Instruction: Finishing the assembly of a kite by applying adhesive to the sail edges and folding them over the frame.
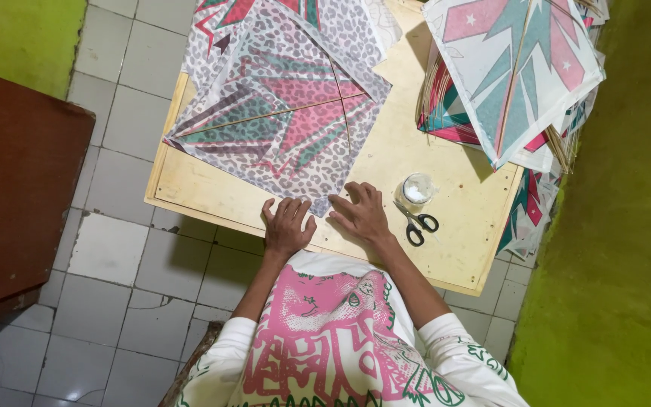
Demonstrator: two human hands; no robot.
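Both hands (288,224) (361,213) press the leopard-print kite's (284,113) corner flat.

Lighting: even, moderately bright indoor light from overhead. Shadows: soft; one cast by the kite stack (518,71) onto the wooden board (446,188) toward 7 o'clock; a faint one under the board on the tiled floor (114,249). Glare: small bright patch on a tile at 7 o'clock; white highlight on the glue jar (417,190). Focus: sharp at centre, slightly soft at edges. Distortion: mild wide-angle bending of the green walls (612,264).
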